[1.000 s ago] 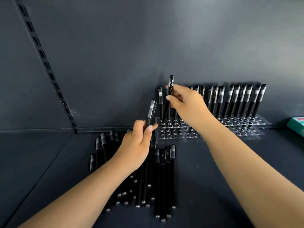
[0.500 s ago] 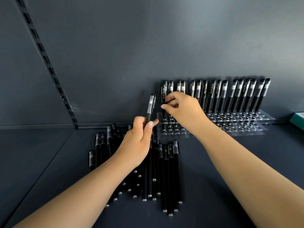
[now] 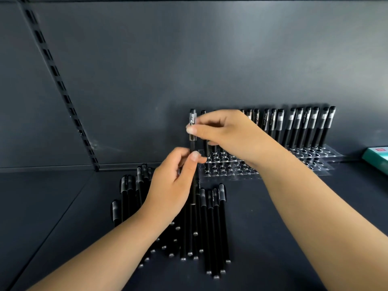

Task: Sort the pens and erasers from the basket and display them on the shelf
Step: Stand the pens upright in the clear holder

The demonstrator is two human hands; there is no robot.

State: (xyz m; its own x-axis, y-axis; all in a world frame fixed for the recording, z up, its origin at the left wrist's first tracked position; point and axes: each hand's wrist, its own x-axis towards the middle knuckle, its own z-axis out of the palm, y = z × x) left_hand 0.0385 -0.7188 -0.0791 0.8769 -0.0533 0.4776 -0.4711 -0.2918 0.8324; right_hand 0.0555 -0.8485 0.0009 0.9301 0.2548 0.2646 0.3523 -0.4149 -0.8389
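A black pen (image 3: pixel 192 131) stands upright above the shelf, held at both ends. My left hand (image 3: pixel 174 185) pinches its lower barrel between thumb and fingers. My right hand (image 3: pixel 224 133) pinches its capped upper end. Just right of the pen, a clear holder with round holes (image 3: pixel 226 166) stands against the back wall. Several black pens (image 3: pixel 302 127) fill the holder's back row. A pile of loose black pens (image 3: pixel 207 223) lies flat on the dark shelf (image 3: pixel 273 238) under my left hand.
A teal box (image 3: pixel 376 159) lies at the right edge of the shelf. A slotted upright rail (image 3: pixel 63 89) runs down the back wall on the left. The holder's front rows of holes stand empty.
My right hand left the pen it set into the holder's back row and moved left onto the top of the pen in my left hand. The left hand stayed about where it was.
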